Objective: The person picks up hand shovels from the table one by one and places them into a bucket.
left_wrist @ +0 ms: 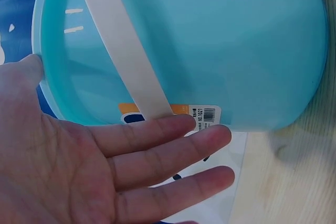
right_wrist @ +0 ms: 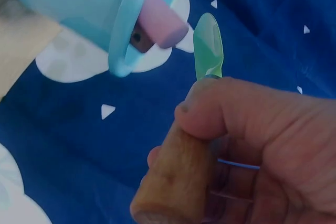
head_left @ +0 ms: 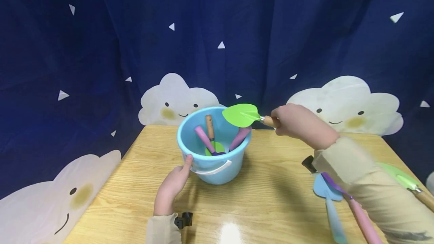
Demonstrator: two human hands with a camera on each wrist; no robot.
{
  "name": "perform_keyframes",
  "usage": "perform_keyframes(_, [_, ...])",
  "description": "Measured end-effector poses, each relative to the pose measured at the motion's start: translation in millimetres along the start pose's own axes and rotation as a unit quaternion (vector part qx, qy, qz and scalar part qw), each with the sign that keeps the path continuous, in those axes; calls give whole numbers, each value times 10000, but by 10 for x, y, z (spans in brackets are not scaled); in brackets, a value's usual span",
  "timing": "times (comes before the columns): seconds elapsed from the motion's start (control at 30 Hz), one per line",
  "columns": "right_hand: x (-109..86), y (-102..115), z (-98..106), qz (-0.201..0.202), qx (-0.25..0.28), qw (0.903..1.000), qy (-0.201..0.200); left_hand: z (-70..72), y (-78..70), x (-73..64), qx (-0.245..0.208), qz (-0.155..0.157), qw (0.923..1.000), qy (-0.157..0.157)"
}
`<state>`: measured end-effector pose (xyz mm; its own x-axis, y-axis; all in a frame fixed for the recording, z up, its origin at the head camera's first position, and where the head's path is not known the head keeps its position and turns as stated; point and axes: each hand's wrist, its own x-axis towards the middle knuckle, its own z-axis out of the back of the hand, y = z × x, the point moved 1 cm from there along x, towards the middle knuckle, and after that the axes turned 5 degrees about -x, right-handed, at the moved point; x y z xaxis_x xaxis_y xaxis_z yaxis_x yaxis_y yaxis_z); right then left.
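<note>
A light-blue bucket with a white handle strap stands upright on the wooden table. Inside it are a green blade with a wooden handle and two pink handles, one leaning left and one right. My left hand has its thumb on the bucket's near-left rim; in the left wrist view its other fingers extend straight alongside the outer wall. My right hand grips a green hand trowel by its wooden handle, the blade over the bucket's right rim.
At the table's right lie a blue toy shovel, a pink-handled tool with a purple head and another green trowel, partly behind the right sleeve. A dark-blue curtain with white clouds hangs behind the table.
</note>
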<state>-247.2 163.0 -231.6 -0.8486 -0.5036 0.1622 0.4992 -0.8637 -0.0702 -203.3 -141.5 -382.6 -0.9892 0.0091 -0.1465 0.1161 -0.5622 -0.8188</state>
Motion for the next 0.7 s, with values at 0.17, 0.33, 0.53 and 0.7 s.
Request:
perform_keyframes(0.17, [86, 173, 10, 12, -264, 9996, 124, -2, -3, 3, 19, -10, 10000, 28])
perform_keyframes(0.33, [160, 311, 1, 130, -537, 9980, 296, 11, -12, 2, 60, -43, 10000, 57])
perform_keyframes(0.53, [217, 421, -45, 485, -675, 9964, 146, 32, -16, 3, 53, -112, 9999, 113])
perform_keyframes(0.7, [250, 503, -89, 730, -670, 9950, 94, 22, -12, 7, -35, -68, 9999, 129])
